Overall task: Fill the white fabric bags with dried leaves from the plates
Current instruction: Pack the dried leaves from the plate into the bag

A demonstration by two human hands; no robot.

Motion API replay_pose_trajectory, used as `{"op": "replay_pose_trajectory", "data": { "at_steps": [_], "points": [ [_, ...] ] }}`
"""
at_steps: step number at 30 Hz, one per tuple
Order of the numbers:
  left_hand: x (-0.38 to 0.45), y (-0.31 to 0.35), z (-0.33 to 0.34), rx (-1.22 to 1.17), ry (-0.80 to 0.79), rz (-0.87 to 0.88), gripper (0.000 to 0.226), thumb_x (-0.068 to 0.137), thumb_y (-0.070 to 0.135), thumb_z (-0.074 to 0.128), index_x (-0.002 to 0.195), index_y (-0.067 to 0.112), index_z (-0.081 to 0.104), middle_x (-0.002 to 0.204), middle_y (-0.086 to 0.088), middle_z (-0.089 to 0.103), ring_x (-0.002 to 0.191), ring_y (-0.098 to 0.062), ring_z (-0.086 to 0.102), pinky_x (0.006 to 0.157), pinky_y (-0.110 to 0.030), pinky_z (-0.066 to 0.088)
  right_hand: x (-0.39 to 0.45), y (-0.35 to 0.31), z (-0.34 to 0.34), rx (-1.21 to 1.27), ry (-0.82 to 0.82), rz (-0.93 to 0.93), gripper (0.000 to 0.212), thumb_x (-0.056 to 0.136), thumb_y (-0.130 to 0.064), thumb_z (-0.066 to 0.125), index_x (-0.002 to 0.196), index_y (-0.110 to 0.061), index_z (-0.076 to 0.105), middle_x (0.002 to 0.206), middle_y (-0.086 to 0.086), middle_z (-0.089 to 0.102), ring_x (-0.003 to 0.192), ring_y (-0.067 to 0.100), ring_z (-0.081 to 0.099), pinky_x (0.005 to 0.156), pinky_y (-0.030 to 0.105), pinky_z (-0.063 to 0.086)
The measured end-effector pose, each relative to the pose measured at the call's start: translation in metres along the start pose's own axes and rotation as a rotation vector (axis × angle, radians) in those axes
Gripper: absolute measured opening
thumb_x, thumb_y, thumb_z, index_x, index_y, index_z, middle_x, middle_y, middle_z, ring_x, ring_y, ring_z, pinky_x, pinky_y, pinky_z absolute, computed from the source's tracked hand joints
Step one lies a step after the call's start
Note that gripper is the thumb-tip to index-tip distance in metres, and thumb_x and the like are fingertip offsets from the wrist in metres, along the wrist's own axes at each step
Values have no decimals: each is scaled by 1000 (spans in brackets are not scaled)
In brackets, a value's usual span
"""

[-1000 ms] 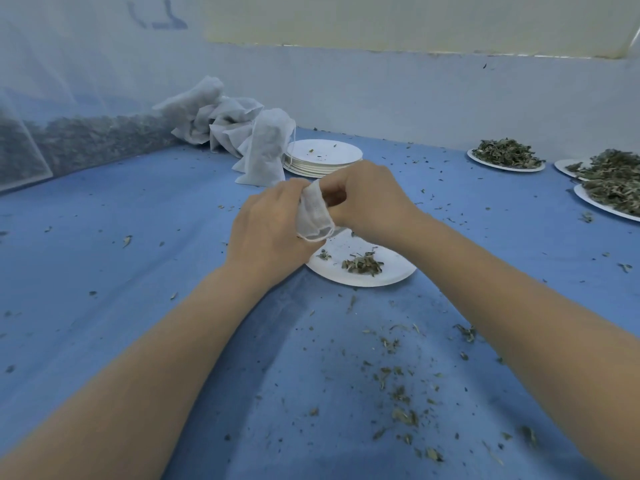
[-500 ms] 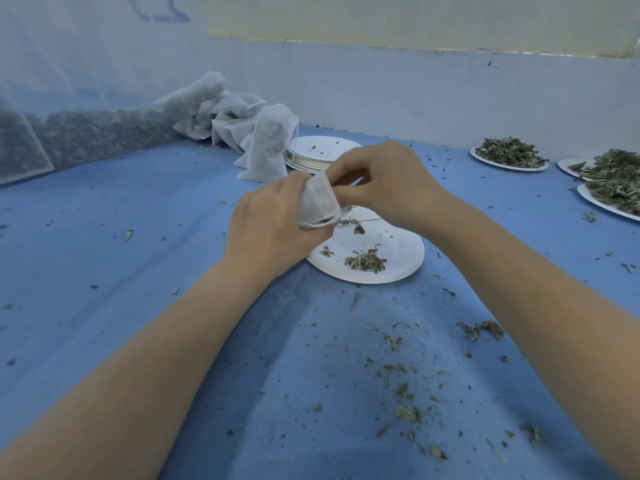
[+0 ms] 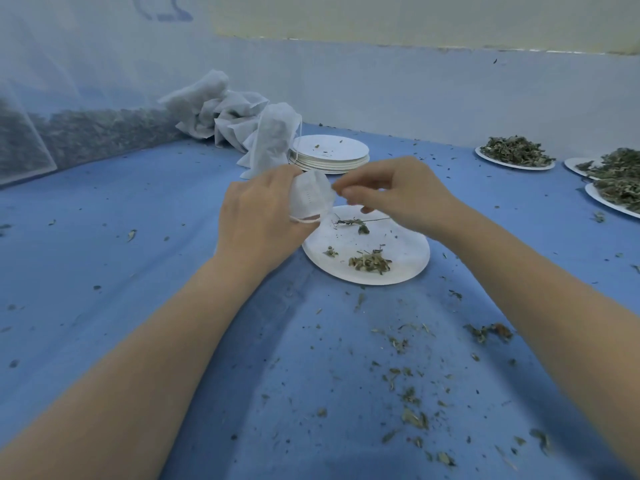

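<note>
At your far left, a translucent white mesh sack of dark dried leaves [image 3: 86, 133] lies along the wall, its left end cut off by the frame and its contents blurred by the fabric. Beside it sits a crumpled heap of white fabric bags [image 3: 221, 112], and one upright filled white fabric pouch [image 3: 272, 140] leans just in front of a stack of empty round white paper plates [image 3: 330, 154], hiding the stack's left edge.

Your left hand [image 3: 256, 216] is curled round a small white drawstring fabric bag [image 3: 310, 197], holding it above the left rim of the nearest round white paper plate [image 3: 408, 258]; a loop of its white cord [image 3: 304, 220] hangs below your fingers. Your right hand [image 3: 398, 195] has its fingers bent, thumb and forefinger pinched together at the bag's mouth; whether they grip fabric, cord or a leaf is too blurred to tell. That hand covers the plate's far edge. On the plate lie a small clump of pale dried leaves [image 3: 369, 263] and a thin stem.

Loose leaf crumbs [image 3: 408, 396] are scattered over the blue cloth tabletop [image 3: 138, 271] between your forearms. At the far right, three white plates heaped with green dried leaves [image 3: 516, 152] stand near the wall, two of them cut off by the frame edge.
</note>
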State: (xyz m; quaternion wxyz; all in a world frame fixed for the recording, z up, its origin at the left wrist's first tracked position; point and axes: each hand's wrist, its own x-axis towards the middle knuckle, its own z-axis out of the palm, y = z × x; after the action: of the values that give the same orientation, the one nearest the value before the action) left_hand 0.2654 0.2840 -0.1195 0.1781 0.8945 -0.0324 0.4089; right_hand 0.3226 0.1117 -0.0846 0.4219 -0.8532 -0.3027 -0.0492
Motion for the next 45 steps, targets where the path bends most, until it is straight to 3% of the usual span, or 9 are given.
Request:
{"op": "replay_pose_trajectory", "data": {
  "at_steps": [2,5,12,15,19,24,31,39,45],
  "points": [
    [1,-1,1,10,0,-19,45,72,32,72,107,6,62,96,-11,67,83,-34,57,73,-35,34,6,10,6,-379,-73,67,25,97,-18,48,110,-26,67,104,-15,64,92,-3,57,73,0,38],
    [0,-1,0,14,1,-23,44,73,31,72,108,6,61,98,-11,67,83,-35,57,71,-33,32,11,19,16,-651,-244,86,35,100,-12,35,128,-18,56,132,2,50,120,19,46,99,25,36],
    [0,-4,2,5,-11,-44,46,74,31,69,112,8,59,105,-12,65,89,-35,54,75,-30,28,-14,14,1,-615,-335,-48,31,98,-13,43,118,-24,65,120,-7,59,104,9,51,84,13,33],
    [0,-5,3,21,-20,-30,45,75,32,70,112,7,59,104,-13,65,89,-36,55,77,-35,31,-23,13,-13,-570,-398,4,31,95,-38,46,123,-35,59,119,-16,55,97,2,47,87,18,34],
    [0,-5,4,28,-27,-25,45,76,31,70,111,6,60,103,-13,65,87,-36,55,77,-37,33,-31,18,-19,-539,-483,82,66,70,-70,50,129,-40,51,120,-20,43,104,-2,46,92,21,35],
    [-2,-5,5,28,-40,-28,47,76,34,70,114,10,58,107,-10,63,93,-34,54,77,-34,30,-39,28,-1,-402,-285,-52,29,84,-36,65,112,-29,68,96,-19,50,78,-15,47,71,0,31],
    [-2,-4,6,43,-53,-40,46,76,35,69,114,11,57,108,-10,62,93,-36,53,76,-37,33,-53,24,13,-380,-111,-147,17,87,-17,65,101,-12,74,93,-8,60,73,-18,47,75,-3,28],
    [-2,-2,3,42,-63,-4,50,74,34,71,116,10,58,108,-12,63,94,-36,54,76,-36,32,-37,0,-18,-366,108,-6,15,89,-28,62,97,-23,73,96,-3,67,83,10,59,79,12,40],
    [-4,4,0,31,-32,106,45,64,22,80,101,2,64,87,-18,67,74,-39,59,67,-34,34,-25,-26,-9,-357,-36,-72,12,91,-20,60,90,-19,72,93,0,58,59,1,61,67,16,48]
  ]
}}
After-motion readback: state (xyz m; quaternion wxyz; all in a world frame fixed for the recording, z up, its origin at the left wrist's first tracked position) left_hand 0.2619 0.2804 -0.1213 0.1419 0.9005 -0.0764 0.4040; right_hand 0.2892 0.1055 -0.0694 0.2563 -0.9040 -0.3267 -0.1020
